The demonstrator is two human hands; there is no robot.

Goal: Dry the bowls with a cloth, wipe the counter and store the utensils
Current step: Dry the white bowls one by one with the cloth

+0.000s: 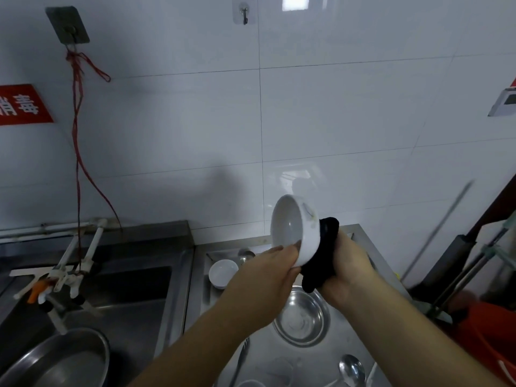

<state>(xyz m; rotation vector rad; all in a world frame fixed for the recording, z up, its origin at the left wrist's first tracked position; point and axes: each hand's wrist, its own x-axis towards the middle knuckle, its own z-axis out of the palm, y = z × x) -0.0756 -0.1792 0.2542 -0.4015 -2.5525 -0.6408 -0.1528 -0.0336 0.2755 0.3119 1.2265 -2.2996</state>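
My left hand (pixel 275 263) grips the lower rim of a white bowl (pixel 290 227), held on edge above the counter with its hollow facing left. My right hand (pixel 349 263) holds a black cloth (pixel 324 255) pressed against the bowl's outer side and base. On the steel counter (pixel 360 238) below sit a smaller white bowl (pixel 223 273) and a steel bowl (pixel 303 317). A metal spoon (pixel 352 368) and tongs (pixel 240 358) lie near the front edge.
A steel sink (pixel 134 300) lies to the left with a tap (pixel 64 269) and a large steel basin (pixel 58 358) at its front. A red sign and red cord (pixel 76 129) hang on the tiled wall. Mop handles (pixel 458 261) and an orange bucket (pixel 491 333) stand at the right.
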